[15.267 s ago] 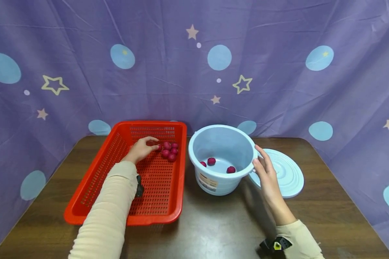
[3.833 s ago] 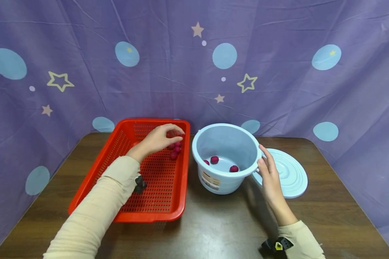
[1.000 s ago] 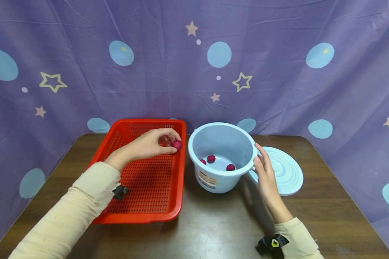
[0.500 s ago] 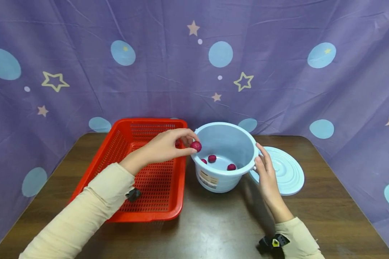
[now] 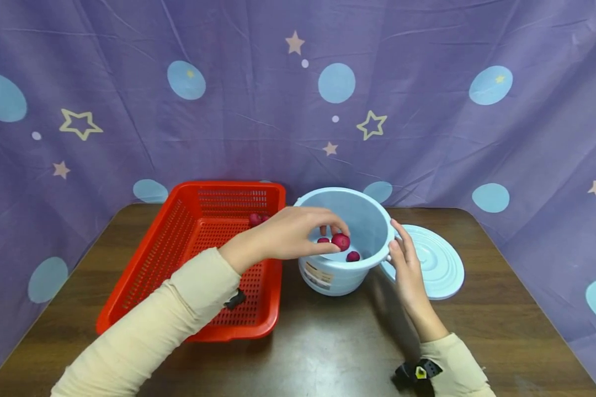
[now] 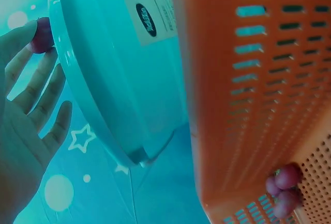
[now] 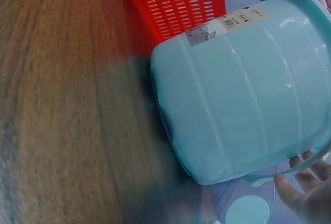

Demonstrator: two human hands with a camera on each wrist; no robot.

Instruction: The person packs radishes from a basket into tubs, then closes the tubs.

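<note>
In the head view my left hand [image 5: 298, 231] reaches over the near left rim of a light blue bucket [image 5: 336, 284]. It pinches a small round dark-red ball [image 5: 341, 241], fruit or vegetable, between thumb and fingers, over the opening. Two similar balls show inside, one being a loose ball [image 5: 353, 256] on the bottom. My right hand [image 5: 411, 275] grips the bucket's right side at the rim. In the right wrist view that hand's fingers curl by the curved bucket handle [image 7: 289, 172]. The left forearm and hand hide part of the bucket and basket.
A red perforated basket [image 5: 273, 309] stands left of the bucket. Several red balls [image 6: 287, 176] lie in its far right corner. The round blue lid [image 5: 444, 267] lies on the brown table [image 5: 328, 347] to the right. A purple curtain [image 5: 258, 110] hangs behind.
My left hand has carried the ball rightward from the red basket, across the rim, to over the bucket's opening. The right hand keeps its place on the bucket.
</note>
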